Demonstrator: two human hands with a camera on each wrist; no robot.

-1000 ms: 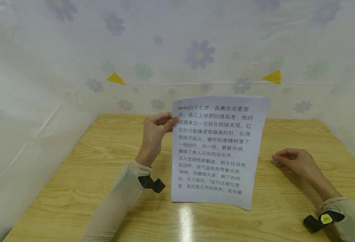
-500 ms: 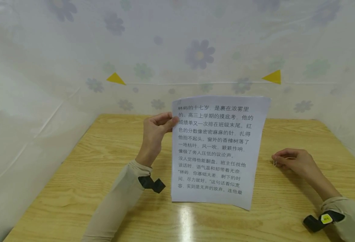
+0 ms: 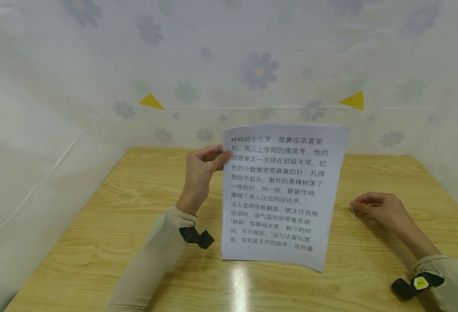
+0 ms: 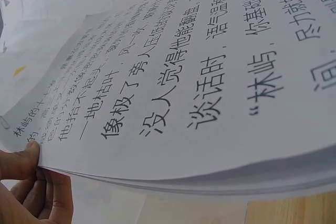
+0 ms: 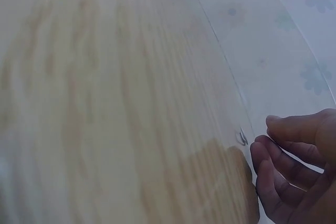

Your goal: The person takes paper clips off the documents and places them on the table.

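**Clip lowered to the table while the sheets stand upright**

The left hand pinches the left edge of the thin stack of white printed paper sheets, thumb in front, standing it on its bottom edge on the light wooden table. At the right, the small silver wire paper clip has dropped slightly since a second ago and now touches the tabletop, at the curled fingertips of the right hand; whether they still pinch it I cannot tell. Bare wood lies open on both sides; flower-patterned plastic sheeting closes off the far edge.

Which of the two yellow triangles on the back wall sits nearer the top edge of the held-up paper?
The right yellow triangle, just above the paper stack's top right corner. The left yellow triangle is farther off, beyond the left hand.
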